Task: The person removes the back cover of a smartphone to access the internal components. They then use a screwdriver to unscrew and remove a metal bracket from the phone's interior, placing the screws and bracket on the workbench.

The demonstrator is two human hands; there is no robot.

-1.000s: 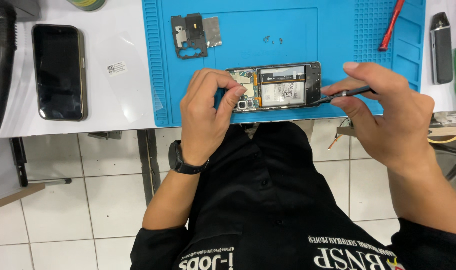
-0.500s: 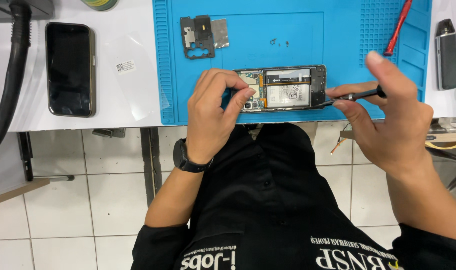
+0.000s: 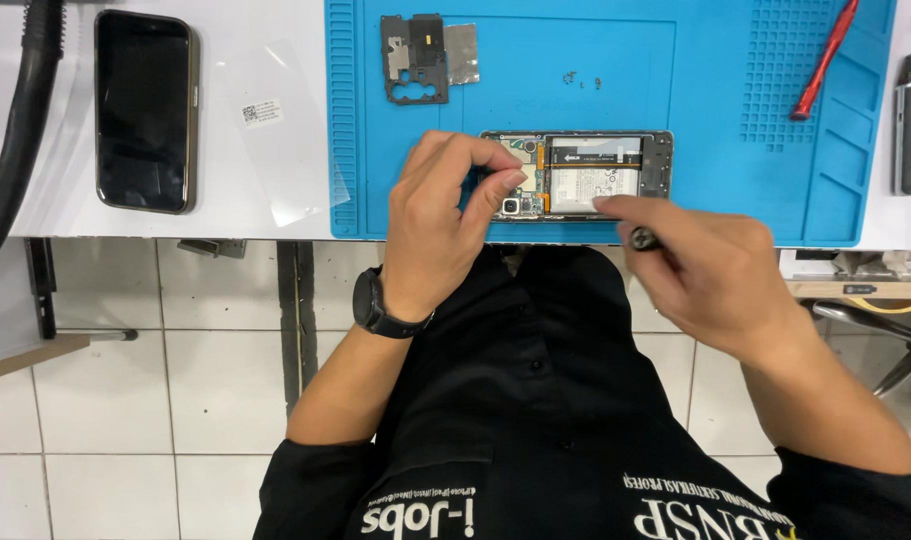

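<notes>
Here my left hand point(image 3: 446, 225) pinches the camera end of the opened phone point(image 3: 581, 175), fingertips clamped on its edge, at the blue mat's point(image 3: 736, 190) near rim, about six o'clock from the loose cover plate point(image 3: 416, 58). My right hand point(image 3: 706, 270) has its fingers closed round a dark-handled tool point(image 3: 641, 238), tip by the battery. I judge the phone light, thin and fragile inside; hold it by the frame edges, never the flex cables or boards.
</notes>
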